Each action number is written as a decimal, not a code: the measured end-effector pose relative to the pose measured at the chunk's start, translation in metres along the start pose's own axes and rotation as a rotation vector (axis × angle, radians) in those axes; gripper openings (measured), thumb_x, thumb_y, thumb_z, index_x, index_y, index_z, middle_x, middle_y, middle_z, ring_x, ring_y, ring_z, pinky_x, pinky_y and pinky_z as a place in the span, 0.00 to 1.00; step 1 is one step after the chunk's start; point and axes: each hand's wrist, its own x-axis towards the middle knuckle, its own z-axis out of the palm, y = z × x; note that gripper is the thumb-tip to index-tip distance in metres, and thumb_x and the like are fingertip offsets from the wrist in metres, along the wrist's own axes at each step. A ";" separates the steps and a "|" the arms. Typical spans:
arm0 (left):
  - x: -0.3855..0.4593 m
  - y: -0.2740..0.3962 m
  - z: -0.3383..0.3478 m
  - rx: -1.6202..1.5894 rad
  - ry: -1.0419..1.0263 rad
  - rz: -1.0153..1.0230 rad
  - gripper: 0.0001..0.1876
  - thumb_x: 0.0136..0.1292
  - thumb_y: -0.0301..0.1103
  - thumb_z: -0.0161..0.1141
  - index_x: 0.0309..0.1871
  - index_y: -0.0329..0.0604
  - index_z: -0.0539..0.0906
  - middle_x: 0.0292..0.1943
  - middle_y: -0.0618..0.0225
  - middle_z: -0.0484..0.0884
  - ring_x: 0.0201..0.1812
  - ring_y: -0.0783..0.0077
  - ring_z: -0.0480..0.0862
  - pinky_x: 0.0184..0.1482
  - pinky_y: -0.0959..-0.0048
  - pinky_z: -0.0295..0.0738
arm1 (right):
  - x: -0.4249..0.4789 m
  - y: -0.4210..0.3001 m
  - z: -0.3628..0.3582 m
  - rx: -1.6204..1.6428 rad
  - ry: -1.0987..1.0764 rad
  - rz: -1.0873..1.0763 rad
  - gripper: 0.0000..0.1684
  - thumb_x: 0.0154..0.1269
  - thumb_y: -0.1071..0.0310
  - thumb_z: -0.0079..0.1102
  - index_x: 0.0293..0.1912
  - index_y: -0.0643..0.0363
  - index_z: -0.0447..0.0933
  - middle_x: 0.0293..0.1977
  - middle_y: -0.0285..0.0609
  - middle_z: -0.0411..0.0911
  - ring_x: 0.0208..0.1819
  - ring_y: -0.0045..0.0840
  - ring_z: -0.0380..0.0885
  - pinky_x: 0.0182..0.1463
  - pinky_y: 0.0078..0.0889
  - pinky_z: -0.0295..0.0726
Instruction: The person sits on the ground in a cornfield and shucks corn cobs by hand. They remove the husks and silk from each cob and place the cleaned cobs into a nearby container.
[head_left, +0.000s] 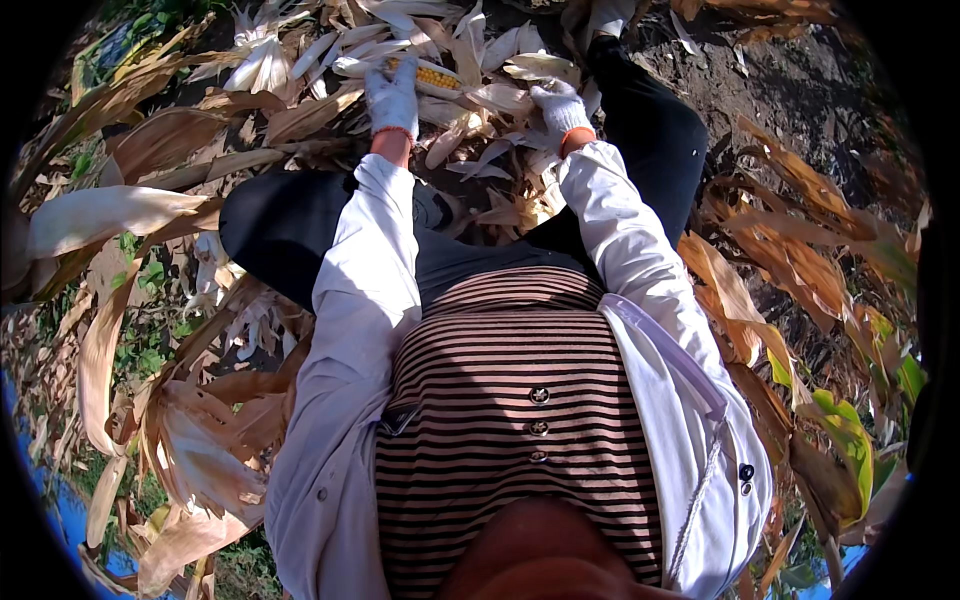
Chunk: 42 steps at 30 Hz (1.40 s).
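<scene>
White knit gloves with orange cuffs cover both my hands. My left hand (393, 96) is closed around one end of an ear of yellow corn (436, 76), whose kernels show between pale husks. At the right, my right hand (559, 105) is closed on part of a dry corn husk (541, 67); its fingertips are partly hidden by the glove's own back and the husk. Loose pale husks (450, 139) lie below and between the two hands, over the ground.
My bent legs in dark trousers (281, 225) flank the husk pile. Dry corn stalks and leaves (157, 142) crowd the left side, and more brown leaves (795, 232) stand at the right. Bare soil (757, 90) shows at upper right.
</scene>
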 end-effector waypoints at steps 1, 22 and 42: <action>0.001 -0.003 -0.002 0.096 -0.022 0.057 0.25 0.58 0.37 0.67 0.55 0.37 0.72 0.43 0.59 0.81 0.41 0.67 0.81 0.43 0.70 0.77 | -0.016 -0.028 -0.003 -0.329 0.194 0.003 0.33 0.49 0.57 0.69 0.54 0.60 0.73 0.46 0.51 0.78 0.48 0.38 0.79 0.54 0.35 0.76; -0.047 0.001 0.047 -0.604 -0.410 -0.382 0.09 0.67 0.31 0.54 0.45 0.38 0.80 0.39 0.66 0.81 0.40 0.73 0.79 0.43 0.74 0.75 | -0.059 -0.063 0.011 0.417 -0.437 -0.082 0.31 0.60 0.72 0.64 0.61 0.66 0.67 0.51 0.42 0.76 0.50 0.24 0.75 0.56 0.25 0.74; -0.056 0.008 0.050 0.849 -0.730 0.293 0.25 0.60 0.53 0.60 0.44 0.37 0.80 0.39 0.48 0.82 0.42 0.49 0.80 0.44 0.61 0.73 | -0.020 -0.038 -0.004 0.636 -0.201 -0.100 0.22 0.65 0.70 0.59 0.57 0.68 0.69 0.48 0.44 0.77 0.46 0.28 0.78 0.50 0.29 0.79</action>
